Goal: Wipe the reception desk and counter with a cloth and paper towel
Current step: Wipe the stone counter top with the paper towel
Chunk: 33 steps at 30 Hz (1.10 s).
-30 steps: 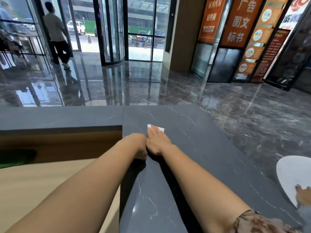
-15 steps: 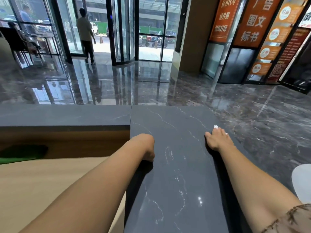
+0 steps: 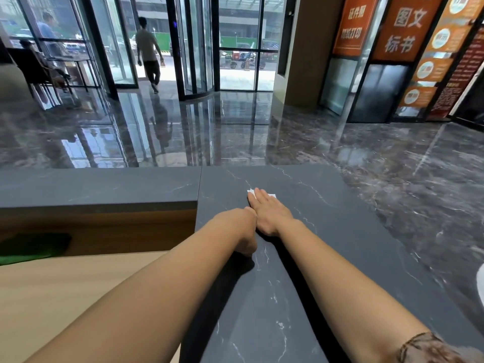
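Note:
A dark grey marble counter (image 3: 301,284) runs away from me, with a lower beige desk (image 3: 65,289) to its left. My right hand (image 3: 269,213) lies flat, palm down, on a white paper towel (image 3: 272,195); only the towel's far corners show past the fingers. My left hand (image 3: 245,231) rests on the counter's left part, right beside the right wrist, its fingers curled down so I cannot tell whether they hold anything. No cloth is visible in either hand.
The counter's far slab (image 3: 99,187) extends left at the same height. A green item (image 3: 28,248) lies under the ledge on the desk. A white round object (image 3: 481,284) peeks in at the right edge. Beyond the counter a glossy lobby floor reaches glass doors, where a person (image 3: 148,53) walks.
My right hand has swept the paper towel from the counter's right edge back to the left, ending beside my left hand. The left hand stays in place.

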Tool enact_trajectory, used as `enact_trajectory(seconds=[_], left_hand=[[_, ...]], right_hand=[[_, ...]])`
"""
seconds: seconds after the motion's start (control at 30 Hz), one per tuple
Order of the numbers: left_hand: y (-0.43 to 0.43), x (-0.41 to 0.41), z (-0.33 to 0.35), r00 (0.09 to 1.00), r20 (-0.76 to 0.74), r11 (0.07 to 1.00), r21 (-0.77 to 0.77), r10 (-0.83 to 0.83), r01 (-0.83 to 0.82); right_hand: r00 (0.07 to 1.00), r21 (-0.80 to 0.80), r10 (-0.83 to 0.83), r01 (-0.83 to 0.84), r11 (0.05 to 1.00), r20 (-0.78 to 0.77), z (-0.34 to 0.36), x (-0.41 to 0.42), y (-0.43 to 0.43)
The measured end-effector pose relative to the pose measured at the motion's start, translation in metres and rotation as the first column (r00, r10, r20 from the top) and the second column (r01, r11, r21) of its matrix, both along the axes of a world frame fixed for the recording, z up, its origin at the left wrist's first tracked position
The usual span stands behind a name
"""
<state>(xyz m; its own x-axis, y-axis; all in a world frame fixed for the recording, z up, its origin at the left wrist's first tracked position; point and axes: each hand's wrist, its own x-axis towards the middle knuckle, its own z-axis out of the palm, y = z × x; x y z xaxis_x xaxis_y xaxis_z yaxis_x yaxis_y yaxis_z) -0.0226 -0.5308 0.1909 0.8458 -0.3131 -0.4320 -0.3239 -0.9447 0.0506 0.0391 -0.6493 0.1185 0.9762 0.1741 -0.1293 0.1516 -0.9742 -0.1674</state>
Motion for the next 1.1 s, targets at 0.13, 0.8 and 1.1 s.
enact_trajectory(seconds=[0.13,0.8,1.1], left_hand=[[-0.005,0.003,0.001,0.999,-0.002,0.999,0.036,-0.038,0.038],[0.005,0.006,-0.009,1.0,-0.008,0.999,-0.052,-0.008,0.008],[0.007,0.004,-0.007,1.0,-0.016,0.997,-0.073,-0.008,0.007]], right_hand=[[0.999,-0.009,-0.031,0.031,0.999,0.016,-0.006,0.023,-0.017],[0.825,0.036,-0.461,0.476,0.879,0.327,0.014,0.029,-0.081],[0.897,0.211,-0.364,0.316,0.925,0.251,0.017,-0.009,-0.068]])
